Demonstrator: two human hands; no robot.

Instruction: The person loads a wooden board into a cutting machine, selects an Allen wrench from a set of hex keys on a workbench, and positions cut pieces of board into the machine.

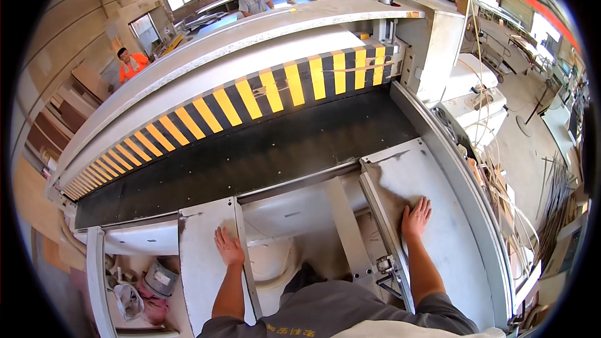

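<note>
My left hand [229, 247] lies flat on a white metal table panel [203, 231], near that panel's right edge. Its fingers are stretched out and it holds nothing. On the wider white panel [451, 213] to the right rests my right hand [416, 218], palm down with fingers extended, also holding nothing. Beyond both hands runs the black bed [263, 156] of a large saw-like machine. A long beam with yellow and black stripes [293, 84] spans above the bed.
A metal rail with a clamp [384, 265] stands between the panels. Below at left sit a grey bucket [160, 278] and plastic bags [128, 300]. Two people, one in orange [132, 67] and one in grey [253, 2], are behind the machine. Cables [501, 169] hang at right.
</note>
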